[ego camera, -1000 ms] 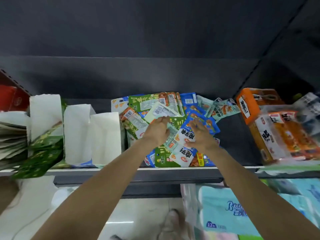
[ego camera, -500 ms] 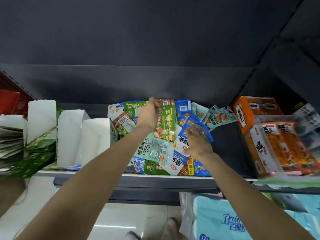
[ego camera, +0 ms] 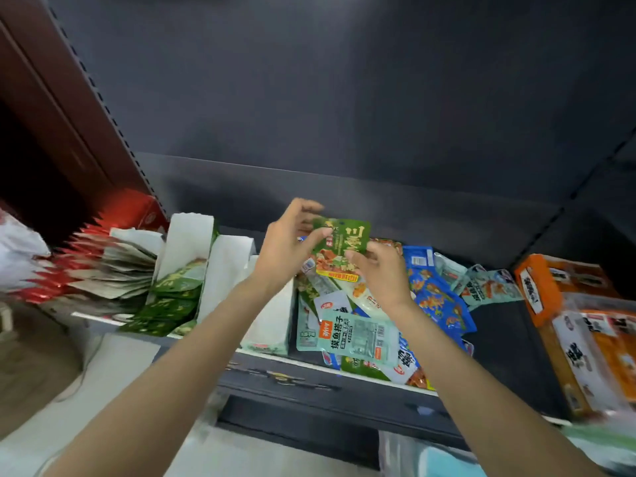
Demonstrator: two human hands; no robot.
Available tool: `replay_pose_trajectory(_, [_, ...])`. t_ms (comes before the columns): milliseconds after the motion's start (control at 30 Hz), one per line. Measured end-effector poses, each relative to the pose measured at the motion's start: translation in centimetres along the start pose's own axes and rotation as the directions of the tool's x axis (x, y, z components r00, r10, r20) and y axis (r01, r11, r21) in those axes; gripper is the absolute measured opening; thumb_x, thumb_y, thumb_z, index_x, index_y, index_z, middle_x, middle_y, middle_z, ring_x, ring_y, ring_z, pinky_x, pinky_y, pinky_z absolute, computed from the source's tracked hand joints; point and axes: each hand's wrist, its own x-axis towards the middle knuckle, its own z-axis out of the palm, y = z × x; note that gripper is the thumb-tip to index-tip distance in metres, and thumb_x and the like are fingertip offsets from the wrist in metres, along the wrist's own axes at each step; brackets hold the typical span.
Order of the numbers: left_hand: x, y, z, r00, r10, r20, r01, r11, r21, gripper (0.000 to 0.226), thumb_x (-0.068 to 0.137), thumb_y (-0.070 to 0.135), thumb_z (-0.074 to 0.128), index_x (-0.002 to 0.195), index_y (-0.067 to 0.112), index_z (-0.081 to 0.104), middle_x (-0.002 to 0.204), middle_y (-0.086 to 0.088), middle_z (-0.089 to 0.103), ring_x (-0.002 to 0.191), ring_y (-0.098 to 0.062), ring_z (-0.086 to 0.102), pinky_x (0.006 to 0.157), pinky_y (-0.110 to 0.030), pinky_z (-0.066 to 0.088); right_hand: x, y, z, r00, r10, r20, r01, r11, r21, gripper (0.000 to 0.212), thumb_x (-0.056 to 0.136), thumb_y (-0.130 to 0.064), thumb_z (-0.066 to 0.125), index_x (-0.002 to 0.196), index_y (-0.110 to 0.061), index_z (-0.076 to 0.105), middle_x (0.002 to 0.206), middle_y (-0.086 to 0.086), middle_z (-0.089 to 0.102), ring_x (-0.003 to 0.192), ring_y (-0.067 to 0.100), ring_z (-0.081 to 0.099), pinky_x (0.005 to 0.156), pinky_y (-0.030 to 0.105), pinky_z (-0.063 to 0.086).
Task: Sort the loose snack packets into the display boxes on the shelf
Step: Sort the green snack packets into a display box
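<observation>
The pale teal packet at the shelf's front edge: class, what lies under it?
Under the pale teal packet lie other loose packets: blue, green and white edges stick out. Their covered parts and the shelf beneath cannot be seen.

Both arms are bare, with no sleeves. The hands [ego camera: 285,249] wear no gloves, rings or watch near the shelf [ego camera: 499,339].

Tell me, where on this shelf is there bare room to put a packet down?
One bare dark patch of shelf shows, between the blue packets and the orange display box. The loose packet pile and the white display boxes crowd the middle and left.
</observation>
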Motion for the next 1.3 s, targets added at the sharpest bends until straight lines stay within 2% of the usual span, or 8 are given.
replay_pose_trajectory(133, [-1.0, -1.4, -6.6, 0.998, 0.018, -0.064, -0.012, 0.995, 0.101, 0.018, 0.086, 0.016, 0.067, 0.073, 0.019, 0.055, 0.074, 0.007, 0.065, 0.068, 0.006, 0.060, 0.065, -0.008, 0.044, -0.3, -5.7, 4.5, 0.994, -0.106, 0.023, 0.104, 0.993, 0.063, 0.050, 0.082, -0.042, 0.061, 0.071, 0.006, 0.053, 0.062, 0.024, 0.050, 0.056, 0.020, 0.040, 0.055, 0.035, 0.035])
replay_pose_trajectory(300, [-2.3, -3.6, -15.5, 0.993, 0.089, -0.079, -0.070, 0.974, 0.215, 0.009, 0.083, 0.015, 0.071, 0.087, 0.007, 0.067, 0.082, 0.006, 0.068, 0.077, 0.003, 0.062, 0.074, -0.007, 0.045, -1.3, -10.8, 12.0, 0.991, -0.120, 0.061, 0.112, 0.986, 0.125, 0.040, 0.082, -0.034, 0.061, 0.069, 0.002, 0.057, 0.061, 0.020, 0.053, 0.061, 0.012, 0.041, 0.055, 0.034, 0.036])
replay_pose_trajectory(433, [-2.9, -6.0, -21.5, 0.984, 0.176, 0.006, -0.169, 0.928, 0.331, 0.018, 0.082, 0.015, 0.072, 0.100, 0.014, 0.070, 0.092, 0.009, 0.068, 0.085, -0.008, 0.063, 0.081, -0.018, 0.048, -2.2, -13.4, 17.7, 0.990, -0.092, 0.104, 0.080, 0.990, 0.112, 0.025, 0.088, -0.013, 0.063, 0.065, -0.023, 0.062, 0.054, -0.017, 0.056, 0.057, 0.002, 0.046, 0.059, 0.029, 0.039])
replay_pose_trajectory(633, [-3.5, -10.2, -25.5, 0.962, 0.198, 0.190, -0.264, 0.855, 0.446, 0.016, 0.088, 0.008, 0.062, 0.102, 0.010, 0.070, 0.097, -0.001, 0.070, 0.085, -0.016, 0.064, 0.082, -0.023, 0.047, -2.8, -13.8, 23.6, 0.996, -0.007, 0.093, 0.010, 0.999, -0.034, 0.016, 0.089, -0.016, 0.063, 0.095, -0.005, 0.072, 0.089, 0.010, 0.071, 0.083, 0.022, 0.066, 0.077, 0.040, 0.052])
replay_pose_trajectory(767, [-3.1, -11.8, -25.0, 0.888, 0.100, 0.448, -0.415, 0.592, 0.691, 0.026, 0.095, 0.018, 0.048, 0.114, 0.022, 0.066, 0.109, -0.003, 0.068, 0.104, -0.025, 0.057, 0.093, -0.037, 0.040, -3.6, -13.4, 23.9, 0.998, 0.006, 0.066, 0.006, 0.983, -0.181, 0.018, 0.089, -0.012, 0.062, 0.104, -0.008, 0.070, 0.105, 0.005, 0.070, 0.094, 0.012, 0.061, 0.082, 0.019, 0.042])
replay_pose_trajectory(933, [-3.2, -11.7, -23.3, 0.815, 0.015, 0.579, -0.565, 0.241, 0.789, 0.025, 0.093, 0.011, 0.044, 0.110, 0.018, 0.059, 0.107, -0.003, 0.064, 0.107, -0.024, 0.052, 0.091, -0.036, 0.032, -4.2, -12.8, 23.2, 0.971, 0.039, 0.237, 0.029, 0.960, -0.279, 0.019, 0.091, -0.014, 0.059, 0.106, -0.012, 0.071, 0.108, 0.001, 0.069, 0.092, 0.009, 0.058, 0.087, 0.019, 0.043])
replay_pose_trajectory(1167, [-4.1, -10.8, -19.1, 0.852, 0.066, 0.519, -0.437, 0.636, 0.636, 0.030, 0.098, 0.026, 0.040, 0.123, 0.023, 0.056, 0.113, -0.002, 0.065, 0.107, -0.023, 0.053, 0.092, -0.036, 0.037, -5.5, -10.1, 18.6, 0.999, 0.012, -0.049, -0.025, 0.966, -0.258, 0.020, 0.093, -0.008, 0.055, 0.105, -0.011, 0.069, 0.102, -0.003, 0.068, 0.088, 0.006, 0.058, 0.073, 0.001, 0.039])
replay_pose_trajectory(1300, [-4.7, -8.8, -13.9, 0.844, 0.011, 0.537, -0.299, 0.840, 0.453, 0.030, 0.096, 0.020, 0.044, 0.124, 0.020, 0.057, 0.110, -0.001, 0.067, 0.102, -0.024, 0.060, 0.084, -0.035, 0.049, -7.1, -5.7, 13.2, 0.978, 0.134, -0.161, -0.185, 0.915, -0.359, 0.023, 0.090, -0.002, 0.053, 0.105, -0.010, 0.069, 0.105, 0.005, 0.071, 0.093, 0.017, 0.064, 0.077, 0.018, 0.044])
